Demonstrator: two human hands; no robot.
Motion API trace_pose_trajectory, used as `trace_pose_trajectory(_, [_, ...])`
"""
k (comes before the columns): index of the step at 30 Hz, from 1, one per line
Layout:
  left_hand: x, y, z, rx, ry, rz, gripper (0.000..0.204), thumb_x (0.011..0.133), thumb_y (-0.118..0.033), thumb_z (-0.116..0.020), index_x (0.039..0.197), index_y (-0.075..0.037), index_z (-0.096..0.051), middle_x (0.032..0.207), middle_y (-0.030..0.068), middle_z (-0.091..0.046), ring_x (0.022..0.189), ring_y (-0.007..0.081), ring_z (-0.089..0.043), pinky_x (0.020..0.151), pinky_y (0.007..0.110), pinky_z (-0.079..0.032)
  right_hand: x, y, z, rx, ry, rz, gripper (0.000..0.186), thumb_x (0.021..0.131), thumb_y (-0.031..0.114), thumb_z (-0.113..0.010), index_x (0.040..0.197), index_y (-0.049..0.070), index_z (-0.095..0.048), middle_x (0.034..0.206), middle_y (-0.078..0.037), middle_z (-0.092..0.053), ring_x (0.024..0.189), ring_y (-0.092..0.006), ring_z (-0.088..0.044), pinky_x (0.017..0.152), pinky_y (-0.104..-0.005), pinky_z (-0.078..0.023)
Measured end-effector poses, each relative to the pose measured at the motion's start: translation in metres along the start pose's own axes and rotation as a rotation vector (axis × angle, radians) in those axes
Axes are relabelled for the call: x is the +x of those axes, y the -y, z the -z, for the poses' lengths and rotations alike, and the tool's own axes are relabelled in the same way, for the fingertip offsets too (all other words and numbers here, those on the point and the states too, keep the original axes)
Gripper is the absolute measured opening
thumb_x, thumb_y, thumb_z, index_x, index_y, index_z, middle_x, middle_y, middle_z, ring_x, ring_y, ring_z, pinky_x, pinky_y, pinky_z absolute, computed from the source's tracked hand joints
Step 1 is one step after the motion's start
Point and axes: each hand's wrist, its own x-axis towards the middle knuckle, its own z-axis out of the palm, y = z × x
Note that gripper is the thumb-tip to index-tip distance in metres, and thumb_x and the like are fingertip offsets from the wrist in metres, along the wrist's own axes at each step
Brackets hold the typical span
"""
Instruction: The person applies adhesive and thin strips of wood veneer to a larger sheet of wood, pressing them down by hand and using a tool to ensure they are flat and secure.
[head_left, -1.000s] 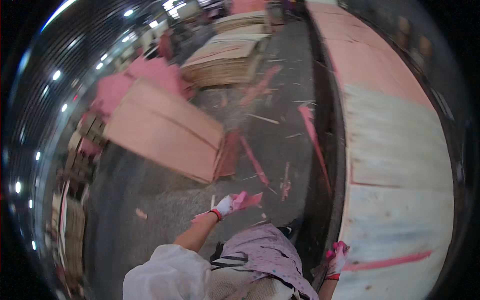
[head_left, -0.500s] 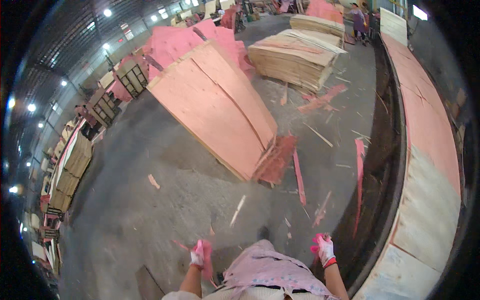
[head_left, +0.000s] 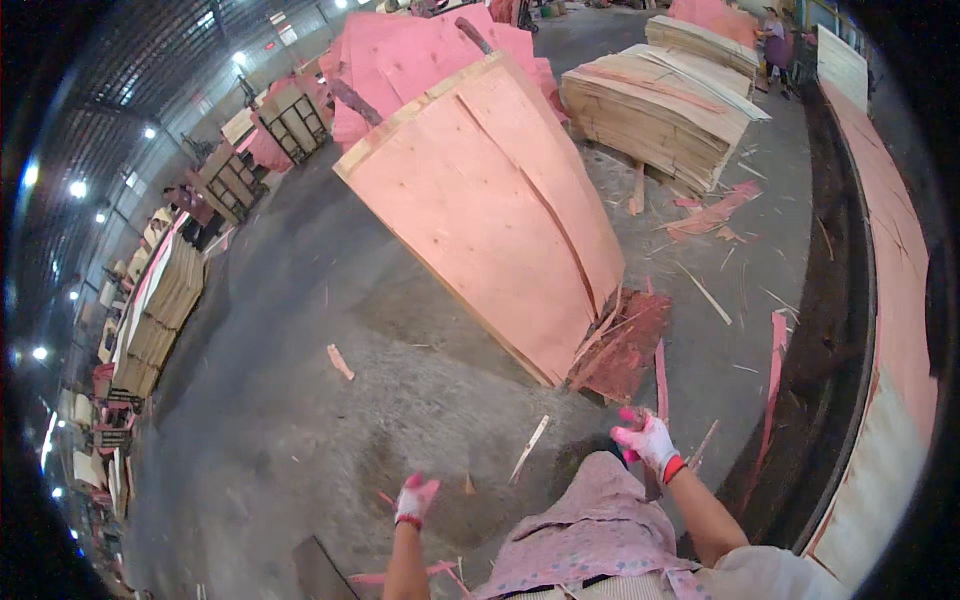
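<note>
Both my hands wear white gloves with bright pink fingers and red cuffs. My left hand [head_left: 416, 498] is low over the grey floor, fingers loosely apart, with no object visible in it. A pink strip [head_left: 400, 574] lies on the floor below it. Farther right, my right hand [head_left: 648, 441] reaches forward with its fingers partly spread, seemingly around nothing. Just beyond that hand are reddish broken veneer pieces [head_left: 628, 345], at the near corner of a large stack topped by a pink-orange wood sheet [head_left: 480, 210]. A long split runs along this sheet.
Pink sheets [head_left: 430, 60] spread behind the stack. Pale veneer stacks [head_left: 650, 115] stand at the far right. A long raised bed of sheets [head_left: 895, 250] runs along the right side. Wood scraps [head_left: 529, 449] litter the floor. Another person [head_left: 774, 50] stands far off.
My right hand has moved forward and up toward the broken veneer. Pink material blurred at my left hand earlier is no longer there. The view has shifted, so the stacks appear farther right.
</note>
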Motion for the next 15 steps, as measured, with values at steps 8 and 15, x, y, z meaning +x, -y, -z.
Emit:
trace_pose_trajectory(8, [0.157, -0.360, 0.021, -0.848, -0.087, -0.726, 0.076, 0.087, -0.022, -0.066, 0.145, -0.004, -0.019, 0.134, 0.0139, -0.045, 0.116, 0.0245, -0.051, 0.100, 0.034, -0.043, 0.175, 0.103, -0.080, 0.183, 0.020, 0.330, 0.044, 0.083, 0.005, -0.058, 0.127, 0.005, -0.051, 0.098, -0.004, -0.062, 0.070, -0.0117, -0.060, 0.056, -0.0258, -0.051])
trace_pose_trajectory(15, [0.240, -0.454, 0.101, -0.700, -0.163, -0.340, 0.038, 0.087, -0.040, -0.061, 0.097, -0.004, -0.069, 0.096, 0.0094, -0.066, 0.091, 0.0146, -0.059, 0.081, 0.027, -0.045, 0.266, 0.171, -0.151, 0.225, 0.080, 0.504, 0.041, 0.081, 0.002, -0.054, 0.123, 0.003, -0.054, 0.100, -0.011, -0.063, 0.067, -0.0162, -0.060, 0.063, -0.0276, -0.051])
